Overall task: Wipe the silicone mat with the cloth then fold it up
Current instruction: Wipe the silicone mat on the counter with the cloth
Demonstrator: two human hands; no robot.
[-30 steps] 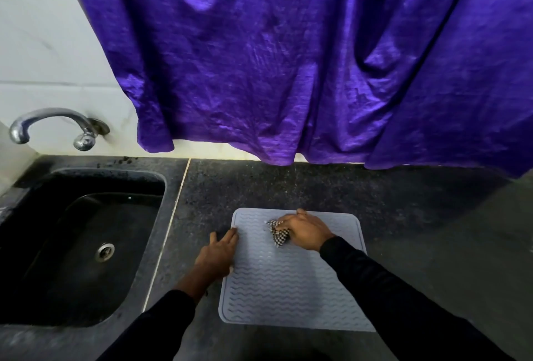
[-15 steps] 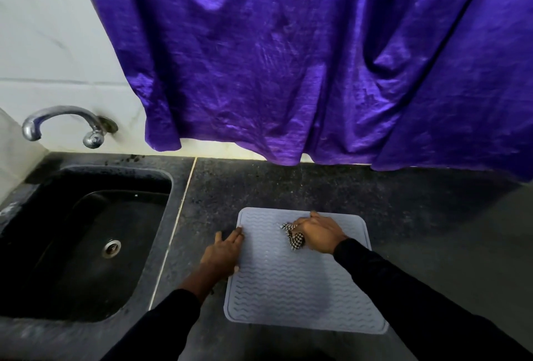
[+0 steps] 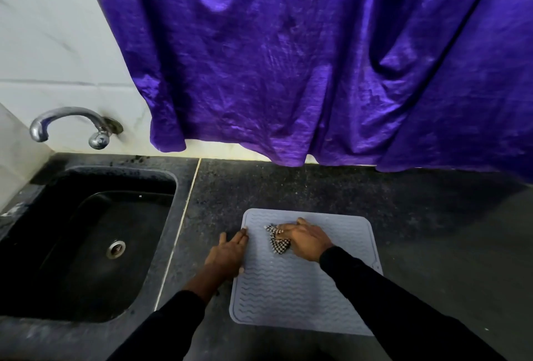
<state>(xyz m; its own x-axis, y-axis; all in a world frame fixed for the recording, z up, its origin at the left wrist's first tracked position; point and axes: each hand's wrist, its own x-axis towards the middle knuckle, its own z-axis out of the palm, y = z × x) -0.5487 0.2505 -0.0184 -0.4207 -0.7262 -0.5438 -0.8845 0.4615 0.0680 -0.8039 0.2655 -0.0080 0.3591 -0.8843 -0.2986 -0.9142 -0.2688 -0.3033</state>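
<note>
A: Where is the cloth (image 3: 278,243)?
B: Pressed flat-fingered onto the mat (image 3: 288,297) by the right hand (image 3: 306,241); mat edge pinned by the left hand (image 3: 227,254), fingers straight. Sink (image 3: 176,187) lies left, curtain (image 3: 288,58) behind.

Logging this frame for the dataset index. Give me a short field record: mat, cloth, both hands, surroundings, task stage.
mat: grey silicone mat, flat and unfolded on dark counter
cloth: checkered cloth, bunched on the mat's far part
right hand: right hand lies over the cloth, pressing it on the mat
left hand: left hand, fingers straight, at the mat's left edge
surroundings: sink and tap to the left, purple curtain behind
stage: wiping, fold not yet done
</note>
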